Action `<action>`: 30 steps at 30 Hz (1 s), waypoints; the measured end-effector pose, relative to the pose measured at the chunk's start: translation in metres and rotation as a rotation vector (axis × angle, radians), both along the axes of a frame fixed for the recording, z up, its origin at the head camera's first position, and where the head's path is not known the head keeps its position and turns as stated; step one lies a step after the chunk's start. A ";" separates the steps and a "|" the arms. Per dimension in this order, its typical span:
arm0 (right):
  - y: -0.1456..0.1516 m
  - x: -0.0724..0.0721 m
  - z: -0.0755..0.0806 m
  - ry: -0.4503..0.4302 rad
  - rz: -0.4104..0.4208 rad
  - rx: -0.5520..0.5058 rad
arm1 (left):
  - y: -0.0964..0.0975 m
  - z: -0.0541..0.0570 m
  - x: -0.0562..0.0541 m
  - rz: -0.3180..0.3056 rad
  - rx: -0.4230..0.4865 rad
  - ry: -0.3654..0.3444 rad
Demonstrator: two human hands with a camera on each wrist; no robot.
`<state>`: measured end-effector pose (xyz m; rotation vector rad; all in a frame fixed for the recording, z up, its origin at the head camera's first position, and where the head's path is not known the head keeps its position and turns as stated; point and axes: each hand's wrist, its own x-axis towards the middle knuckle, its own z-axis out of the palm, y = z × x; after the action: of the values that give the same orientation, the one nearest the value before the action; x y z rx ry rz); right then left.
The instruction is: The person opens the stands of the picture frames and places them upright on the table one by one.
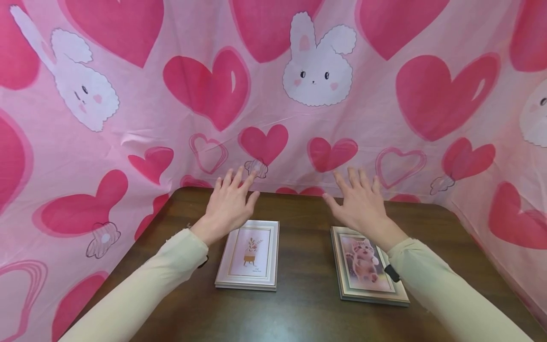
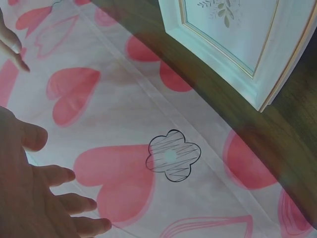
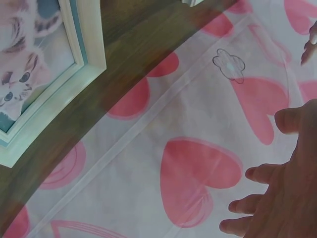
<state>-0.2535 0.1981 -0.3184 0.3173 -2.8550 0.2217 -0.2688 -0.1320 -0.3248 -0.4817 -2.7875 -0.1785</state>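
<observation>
Two framed pictures lie on a dark wooden table. The left picture frame [image 1: 246, 256], pale with a plant drawing, is just below my left hand [image 1: 228, 204] in the head view. My right hand [image 1: 361, 206] hovers above the right picture frame [image 1: 369, 266], which shows a kitten and is partly covered by my wrist and sleeve. Both hands have their fingers spread and hold nothing. A corner of the plant picture frame [image 2: 223, 54] appears in the left wrist view, and the kitten picture frame [image 3: 89, 49] in the right wrist view, each apart from the fingers.
The brown table [image 1: 303, 304] has rounded far corners. A pink cloth [image 1: 265, 114] with hearts and rabbit faces hangs behind it and along both sides. A strip of bare wood separates the two frames.
</observation>
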 end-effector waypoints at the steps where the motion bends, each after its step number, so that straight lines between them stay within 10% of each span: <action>1: -0.001 0.000 0.000 0.002 0.000 -0.001 | 0.000 0.000 0.000 0.000 0.000 0.002; 30: -0.013 0.005 -0.011 0.004 0.028 -0.023 | -0.008 -0.013 0.013 -0.007 0.032 0.020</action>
<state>-0.2484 0.1851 -0.3291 0.3534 -2.8435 0.2589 -0.2556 -0.1403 -0.3377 -0.4824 -2.7598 -0.2177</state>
